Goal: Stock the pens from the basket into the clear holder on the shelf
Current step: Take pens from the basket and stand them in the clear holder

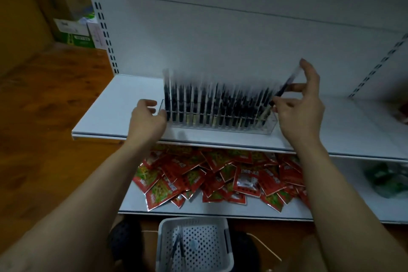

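A clear holder (268, 126) stands on the white shelf (123, 104), packed with several upright black pens (205, 101) with clear caps. My right hand (302, 106) is at the holder's right end, fingers pinched on one tilted pen (287, 86) whose tip points down toward the holder. My left hand (148, 117) rests against the holder's left end, fingers curled at its wall, holding nothing. A white perforated basket (194, 247) sits on the floor below me, with two pens (178, 247) lying in it.
Several red snack packets (220, 174) are heaped on the lower shelf under the holder. A green bagged item (384, 179) lies at that shelf's right. Cardboard boxes (72, 6) stand at the far left on the wooden floor. Slotted uprights flank the shelf's back panel.
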Demonstrator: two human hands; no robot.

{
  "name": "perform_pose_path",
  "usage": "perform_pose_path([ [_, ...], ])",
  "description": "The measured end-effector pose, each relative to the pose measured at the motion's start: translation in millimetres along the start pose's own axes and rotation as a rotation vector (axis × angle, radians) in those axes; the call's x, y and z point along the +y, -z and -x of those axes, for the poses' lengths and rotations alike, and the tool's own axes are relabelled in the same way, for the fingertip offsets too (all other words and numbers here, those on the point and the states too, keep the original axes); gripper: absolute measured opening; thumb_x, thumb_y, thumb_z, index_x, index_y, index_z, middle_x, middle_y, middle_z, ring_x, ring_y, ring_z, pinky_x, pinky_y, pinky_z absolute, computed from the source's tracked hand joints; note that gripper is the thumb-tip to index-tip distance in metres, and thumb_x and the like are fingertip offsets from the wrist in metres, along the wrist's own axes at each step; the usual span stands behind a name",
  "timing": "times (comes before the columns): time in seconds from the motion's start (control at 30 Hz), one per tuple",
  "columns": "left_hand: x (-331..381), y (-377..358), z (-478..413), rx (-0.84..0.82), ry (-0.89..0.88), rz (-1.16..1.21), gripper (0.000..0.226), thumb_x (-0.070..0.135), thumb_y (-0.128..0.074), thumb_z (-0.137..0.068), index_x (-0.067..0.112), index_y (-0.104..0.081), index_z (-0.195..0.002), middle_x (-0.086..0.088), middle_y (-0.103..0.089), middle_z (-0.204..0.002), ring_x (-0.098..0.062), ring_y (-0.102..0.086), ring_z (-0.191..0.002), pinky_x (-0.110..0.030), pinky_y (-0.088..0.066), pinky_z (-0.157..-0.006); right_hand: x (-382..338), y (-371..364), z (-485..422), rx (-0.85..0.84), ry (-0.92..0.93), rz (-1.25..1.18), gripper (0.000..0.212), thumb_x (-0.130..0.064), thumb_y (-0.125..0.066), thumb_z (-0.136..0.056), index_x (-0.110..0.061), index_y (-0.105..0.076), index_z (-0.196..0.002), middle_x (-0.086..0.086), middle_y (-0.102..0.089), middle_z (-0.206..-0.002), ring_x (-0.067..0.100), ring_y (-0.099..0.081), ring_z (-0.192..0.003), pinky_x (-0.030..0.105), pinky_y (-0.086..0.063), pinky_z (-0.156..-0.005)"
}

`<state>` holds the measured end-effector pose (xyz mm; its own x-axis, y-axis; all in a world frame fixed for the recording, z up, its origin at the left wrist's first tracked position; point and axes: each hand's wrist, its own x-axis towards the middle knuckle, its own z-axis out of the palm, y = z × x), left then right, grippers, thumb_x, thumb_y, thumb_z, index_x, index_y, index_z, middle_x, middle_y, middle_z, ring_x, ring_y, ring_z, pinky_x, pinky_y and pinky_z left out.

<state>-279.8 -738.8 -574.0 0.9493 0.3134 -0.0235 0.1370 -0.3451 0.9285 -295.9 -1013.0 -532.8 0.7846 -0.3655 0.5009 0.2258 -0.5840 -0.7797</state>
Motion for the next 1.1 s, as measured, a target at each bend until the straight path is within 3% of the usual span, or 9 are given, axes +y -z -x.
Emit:
perform_pose_path([
  [0.13,-2.1,-3.6,-25.6,0.030,0.005,-0.026,0.036,0.021,-0.053,-0.097,0.018,-0.047,-0.133,-0.007,-0.052,-0.133,-0.017,-0.049,-0.096,-0.029,-0.040,-0.073,14.0,-16.1,-11.9,0.003,0.035,-0.004,0.068,-0.002,-0.062,-0.088,-0.038,-0.036,-0.139,-0.003,-0.057,-0.101,0.018,-0.067,-0.079,0.024,-0.057,-0.071],
  [0.33,-9.3,-11.5,-46.3,0.004,0.027,-0.035,0.035,0.015,-0.055,-0.095,0.020,-0.052,-0.130,-0.003,-0.057,-0.120,-0.009,-0.054,-0.076,-0.018,-0.036,-0.055,20.9,-23.2,-22.8,-0.023,0.063,0.038,0.064,-0.001,-0.063,-0.088,-0.033,-0.040,-0.139,-0.002,-0.057,-0.100,0.003,-0.061,-0.072,0.004,-0.047,-0.063],
  [0.4,-11.0,-12.7,-47.4,-0.008,0.033,-0.029,0.033,0.013,-0.053,-0.096,0.019,-0.054,-0.128,-0.002,-0.059,-0.109,-0.004,-0.052,-0.070,-0.019,-0.037,-0.055,23.2,-22.1,-21.6,-0.060,0.085,0.089,0.060,-0.001,-0.062,-0.088,-0.033,-0.045,-0.135,-0.003,-0.058,-0.101,0.002,-0.061,-0.074,0.011,-0.051,-0.067],
  [0.5,-13.6,-12.4,-45.7,-0.020,0.002,-0.040,0.029,0.015,-0.052,-0.096,0.020,-0.057,-0.124,-0.002,-0.061,-0.103,-0.005,-0.053,-0.070,-0.021,-0.039,-0.056,32.8,-25.8,-13.0,-0.148,0.134,0.219,0.051,0.002,-0.060,-0.087,-0.024,-0.054,-0.131,0.003,-0.059,-0.108,0.019,-0.064,-0.083,0.025,-0.051,-0.079],
  [0.7,-14.6,-9.9,-34.9,-0.025,-0.013,-0.029,0.033,0.019,-0.056,-0.096,0.022,-0.053,-0.129,0.001,-0.057,-0.110,-0.007,-0.054,-0.077,-0.021,-0.040,-0.057,37.5,-19.8,1.5,-0.234,0.062,0.254,0.060,-0.007,-0.051,-0.094,-0.039,-0.040,-0.143,-0.003,-0.060,-0.100,0.018,-0.061,-0.084,0.029,-0.050,-0.081],
  [0.83,-15.1,-7.1,-11.1,-0.019,-0.056,-0.048,0.043,0.019,-0.061,-0.092,0.022,-0.047,-0.132,0.001,-0.053,-0.124,-0.018,-0.056,-0.099,-0.031,-0.048,-0.076,26.2,-21.4,29.0,-0.286,-0.024,0.294,0.079,-0.010,-0.053,-0.094,-0.047,-0.010,-0.150,0.001,-0.058,-0.108,0.018,-0.059,-0.079,0.028,-0.048,-0.076],
  [0.93,-20.9,-1.0,14.1,-0.010,-0.068,-0.055,0.045,0.021,-0.063,-0.091,0.023,-0.044,-0.132,0.000,-0.051,-0.131,-0.018,-0.055,-0.108,-0.043,-0.053,-0.089,12.2,-20.3,48.7,-0.224,-0.034,0.266,0.079,-0.013,-0.052,-0.095,-0.046,-0.006,-0.150,0.000,-0.057,-0.109,0.020,-0.059,-0.072,0.036,-0.053,-0.067],
  [1.0,-27.9,3.8,32.2,-0.013,-0.060,-0.064,0.045,0.020,-0.063,-0.091,0.022,-0.044,-0.132,0.000,-0.051,-0.131,-0.017,-0.055,-0.107,-0.045,-0.053,-0.090,7.7,-20.2,63.1,-0.241,-0.032,0.274,0.076,-0.014,-0.051,-0.095,-0.045,-0.010,-0.150,-0.004,-0.055,-0.113,0.020,-0.060,-0.068,0.037,-0.054,-0.062],
  [1.1,-46.3,7.1,59.8,-0.065,-0.018,-0.052,0.038,0.017,-0.063,-0.091,0.020,-0.049,-0.126,0.001,-0.057,-0.122,-0.017,-0.058,-0.104,-0.045,-0.054,-0.089,8.1,-23.5,82.3,-0.390,-0.046,0.334,0.055,-0.020,-0.054,-0.095,-0.033,-0.037,-0.145,-0.007,-0.059,-0.107,0.018,-0.062,-0.074,0.036,-0.054,-0.069],
])
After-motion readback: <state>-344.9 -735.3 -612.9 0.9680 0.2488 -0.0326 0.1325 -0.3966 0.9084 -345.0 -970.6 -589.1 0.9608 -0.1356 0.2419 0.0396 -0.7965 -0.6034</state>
